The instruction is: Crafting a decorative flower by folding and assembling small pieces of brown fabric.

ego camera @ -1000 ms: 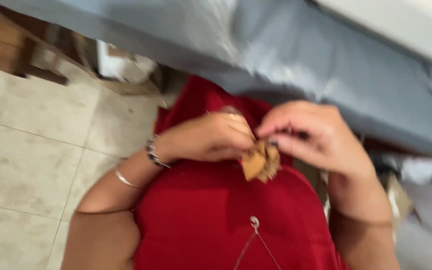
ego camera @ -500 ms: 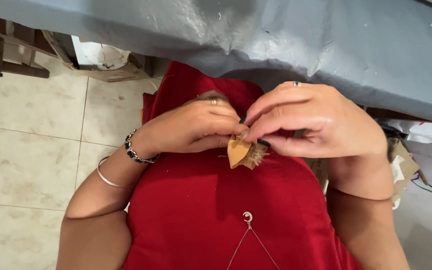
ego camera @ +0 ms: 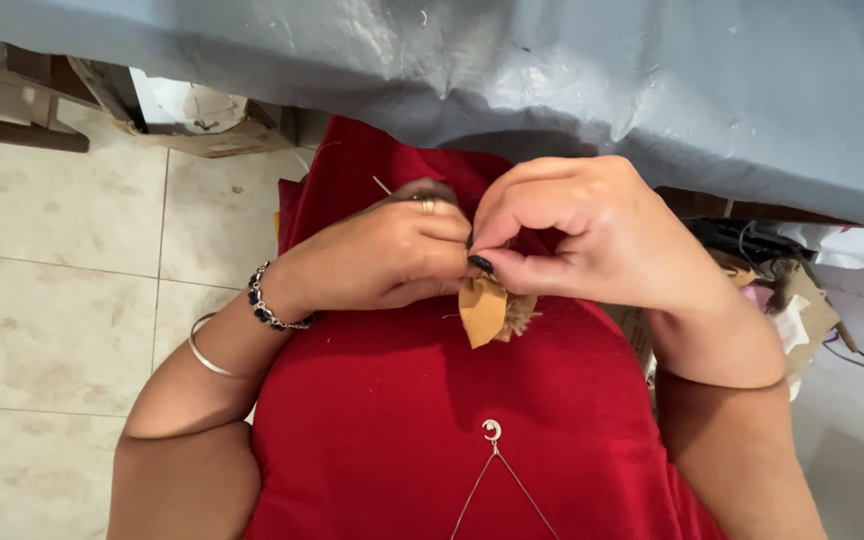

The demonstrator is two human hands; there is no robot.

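Pale floor tiles (ego camera: 62,300) fill the nine o'clock side, and a grey cloth (ego camera: 552,70) hangs over the table edge at twelve. At centre I see both hands meeting over my red top (ego camera: 432,430): my left hand (ego camera: 382,255) and right hand (ego camera: 582,235) both pinch a small tan leather piece (ego camera: 482,310), which hangs just at six o'clock of the fingertips.

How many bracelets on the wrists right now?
2, both on the left arm: a dark beaded bracelet at the wrist and a thin silver bangle farther up the forearm. The right wrist shows none; its underside is hidden.
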